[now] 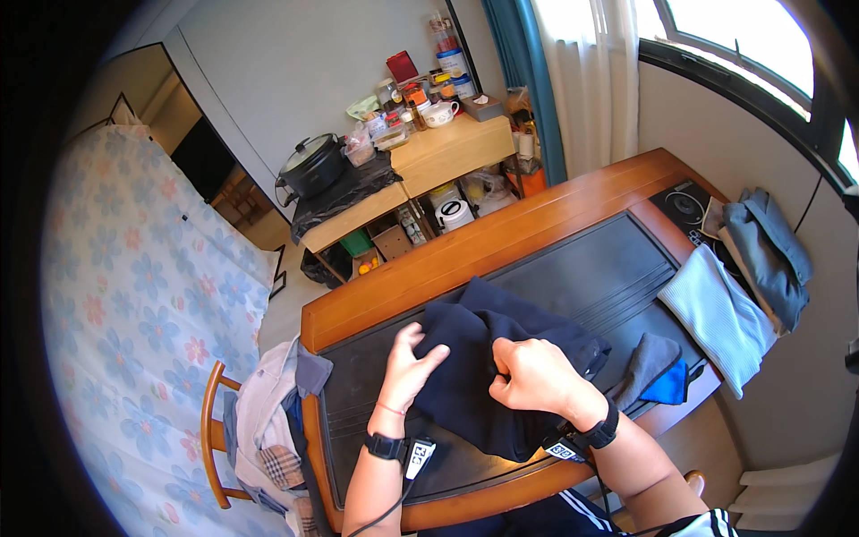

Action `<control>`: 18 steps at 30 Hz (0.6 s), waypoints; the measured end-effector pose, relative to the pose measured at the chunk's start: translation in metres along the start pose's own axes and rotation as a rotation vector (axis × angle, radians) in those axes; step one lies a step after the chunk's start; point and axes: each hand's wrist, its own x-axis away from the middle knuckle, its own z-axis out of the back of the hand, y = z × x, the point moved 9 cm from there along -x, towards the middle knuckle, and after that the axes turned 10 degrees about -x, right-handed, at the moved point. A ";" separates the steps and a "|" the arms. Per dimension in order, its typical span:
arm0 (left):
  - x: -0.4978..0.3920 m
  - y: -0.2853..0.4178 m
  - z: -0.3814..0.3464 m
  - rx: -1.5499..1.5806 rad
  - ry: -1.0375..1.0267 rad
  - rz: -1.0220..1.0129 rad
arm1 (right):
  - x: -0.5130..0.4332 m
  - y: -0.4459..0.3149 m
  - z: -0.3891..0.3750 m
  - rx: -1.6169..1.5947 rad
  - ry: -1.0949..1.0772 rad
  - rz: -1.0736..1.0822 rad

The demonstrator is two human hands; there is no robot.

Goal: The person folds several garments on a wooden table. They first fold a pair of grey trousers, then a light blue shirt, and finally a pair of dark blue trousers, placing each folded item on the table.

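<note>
A dark navy garment (463,376) lies bunched on the black inset panel of the wooden table (564,208). My right hand (537,376) is closed in a fist on a fold of its cloth. At the garment's left side is my left hand (411,362), thumb and fingers spread, with nothing held; whether it touches the cloth I cannot tell. Both wrists wear black straps with small devices. To the right of the garment rest a grey cloth (647,362) and a blue cloth (668,386).
Folded light blue knitwear (721,315) and dark grey-green clothing (768,248) are stacked at the table's right end beside a black cooktop (684,201). Clothes (268,416) cover a wooden chair (213,429) on the left. Behind stands a side table (456,154) with jars and a black pot (312,168).
</note>
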 end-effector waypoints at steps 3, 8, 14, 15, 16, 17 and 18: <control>0.005 -0.005 -0.037 0.299 -0.313 0.145 | -0.001 0.024 0.005 0.134 0.063 -0.138; 0.029 0.054 -0.020 -0.045 -0.291 -0.287 | -0.008 0.029 0.014 0.052 0.179 -0.079; 0.081 0.093 -0.049 -0.381 -0.325 -0.539 | -0.001 -0.022 0.005 -0.303 0.094 0.164; 0.081 0.076 -0.054 -0.514 -0.365 -0.394 | 0.000 -0.033 0.004 -0.336 0.057 0.228; 0.076 0.084 -0.041 -0.407 -0.162 -0.458 | 0.006 -0.047 -0.002 -0.439 -0.013 0.323; 0.070 0.083 -0.031 -0.340 -0.002 -0.478 | 0.011 -0.058 -0.006 -0.507 -0.071 0.404; 0.067 0.073 -0.021 -0.207 0.058 -0.446 | 0.017 -0.066 -0.018 -0.495 -0.177 0.435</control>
